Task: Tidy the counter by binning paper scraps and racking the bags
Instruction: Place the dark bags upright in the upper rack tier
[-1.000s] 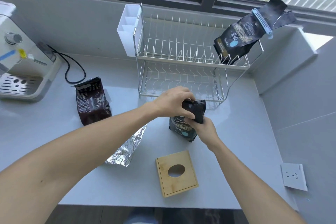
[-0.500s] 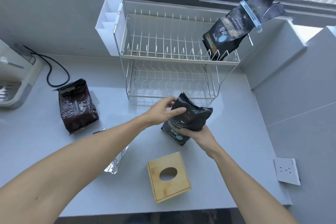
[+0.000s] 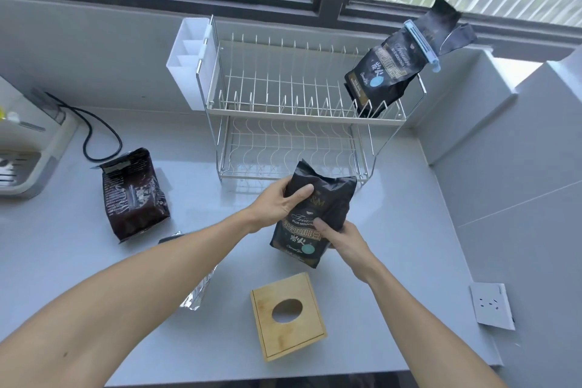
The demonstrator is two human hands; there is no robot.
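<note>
While both hands grip the black coffee bag (image 3: 315, 214) — left hand (image 3: 277, 203) wrapped round its upper left side w/ thumb across the front, right hand (image 3: 341, 238) pinching the lower right edge — the bag sits lifted just above the desk (image 3: 409, 230), directly in front of the wire rack (image 3: 299, 110).

Key relation: the rack lies straight ahead of the hands, away from the body. Bag's long axis runs roughly near-to-far, top tilted slightly left, printed base toward the person. Top flap looks folded/creased; no clip seen on it. Left hand holds the end nearer the rack, so it seems best placed to lead the lift; right hand supports from below.

Rack: two tiers. Upper tier carries one matching bag (image 3: 387, 72) at its right end, leaning right, closed w/ a pale blue clip (image 3: 422, 44). Rest of upper tier looks free; lower tier appears free too. Judgement: next move = raise bag and set it upright between the upper prongs, left of the clipped bag. Risk — a soft bag may slump between the wires.

Desk, outward: wooden box w/ oval hole (image 3: 288, 315) near the front edge, just below the hands. Foil piece (image 3: 196, 296) partly hidden under the left forearm. Dark brown bag (image 3: 132, 195) lying flat at left, well apart, not yet racked. Coffee machine (image 3: 22, 151) at far left w/ black cord (image 3: 100, 138). White caddy (image 3: 189, 63) hung on the rack's left side.

Room: window behind, grey wall at right w/ a socket (image 3: 491, 305).
</note>
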